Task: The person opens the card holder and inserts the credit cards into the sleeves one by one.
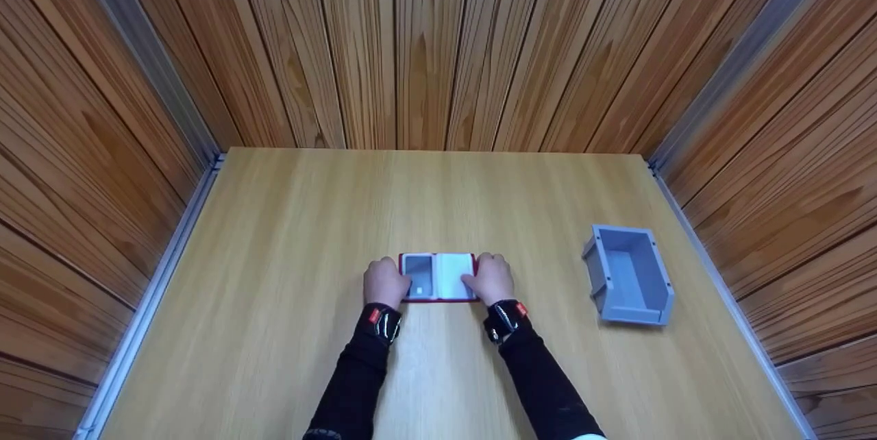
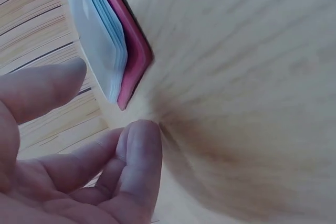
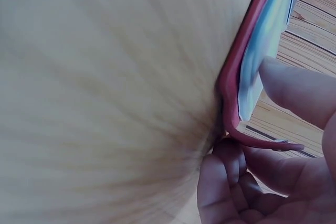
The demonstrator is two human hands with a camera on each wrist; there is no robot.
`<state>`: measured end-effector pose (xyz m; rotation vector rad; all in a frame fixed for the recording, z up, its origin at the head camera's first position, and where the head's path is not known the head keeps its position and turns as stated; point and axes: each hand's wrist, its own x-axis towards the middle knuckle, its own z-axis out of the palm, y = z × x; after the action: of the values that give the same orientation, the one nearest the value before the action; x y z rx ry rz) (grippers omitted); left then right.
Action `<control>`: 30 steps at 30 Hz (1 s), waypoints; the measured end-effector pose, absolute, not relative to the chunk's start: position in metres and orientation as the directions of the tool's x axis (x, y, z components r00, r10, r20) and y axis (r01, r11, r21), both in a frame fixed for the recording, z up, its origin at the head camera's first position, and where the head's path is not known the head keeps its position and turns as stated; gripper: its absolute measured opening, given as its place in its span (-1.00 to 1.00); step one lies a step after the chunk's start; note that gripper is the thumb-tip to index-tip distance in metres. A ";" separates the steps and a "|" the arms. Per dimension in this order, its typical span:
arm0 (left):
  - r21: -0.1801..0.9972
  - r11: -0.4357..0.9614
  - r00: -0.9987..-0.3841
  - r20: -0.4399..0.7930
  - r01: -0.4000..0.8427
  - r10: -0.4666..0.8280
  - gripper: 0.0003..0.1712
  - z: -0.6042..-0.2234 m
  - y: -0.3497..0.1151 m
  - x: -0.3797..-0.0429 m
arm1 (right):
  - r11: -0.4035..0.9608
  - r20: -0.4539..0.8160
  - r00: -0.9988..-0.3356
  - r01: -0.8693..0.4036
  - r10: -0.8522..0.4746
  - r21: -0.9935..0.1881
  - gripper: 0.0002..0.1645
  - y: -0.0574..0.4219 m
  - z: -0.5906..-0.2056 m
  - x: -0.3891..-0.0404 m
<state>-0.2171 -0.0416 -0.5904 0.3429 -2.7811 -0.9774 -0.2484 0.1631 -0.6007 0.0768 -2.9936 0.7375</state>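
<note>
A small red card holder [image 1: 453, 277] lies spread open on the table, with pale plastic sleeves on both sides. My right hand [image 1: 493, 279] holds its right end. The right thumb [image 3: 286, 85] presses on the sleeves, and the curled fingers sit against a red flap [image 3: 262, 142] with a metal snap. At the left end is my left hand [image 1: 385, 282]. In the left wrist view, the left thumb [image 2: 50, 85] is just off the sleeves, and the bent fingers [image 2: 142, 156] touch the table below the red corner, with a small gap to it.
A grey-blue plastic bin [image 1: 630, 279] stands on the right side of the wooden table [image 1: 274, 221]. Wood-panelled walls [image 1: 431, 49] and metal rails [image 1: 144, 306] enclose the table on the left, right and back.
</note>
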 end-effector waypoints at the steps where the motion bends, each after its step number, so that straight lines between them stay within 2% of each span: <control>1: 0.635 0.756 -0.959 0.083 -0.159 -0.272 -0.84 -0.590 -0.041 -0.217 | 0.885 0.074 -0.997 -0.068 -0.038 -0.460 -0.56 0.163 -0.601 -0.248; 6: 0.648 0.735 -0.962 0.019 -0.197 -0.274 -0.91 -0.588 -0.039 -0.218 | 0.885 0.071 -0.996 -0.073 -0.045 -0.460 -0.57 0.163 -0.599 -0.248; 13: 0.639 0.729 -0.960 -0.057 -0.245 -0.272 -0.87 -0.589 -0.035 -0.220 | 0.887 0.040 -0.998 -0.052 -0.038 -0.459 -0.54 0.161 -0.597 -0.248; 25: 0.652 0.724 -0.964 -0.044 -0.227 -0.262 -0.91 -0.591 -0.035 -0.220 | 0.890 0.036 -0.999 -0.047 -0.035 -0.454 -0.55 0.162 -0.599 -0.249; 30: 0.659 0.719 -0.965 -0.042 -0.221 -0.259 -0.88 -0.590 -0.036 -0.219 | 0.895 0.071 -0.997 -0.068 -0.041 -0.440 -0.54 0.163 -0.601 -0.249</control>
<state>-0.2192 -0.0359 -0.5901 0.4003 -2.8632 -1.0871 -0.2493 0.1632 -0.6011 0.0867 -2.9998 0.7005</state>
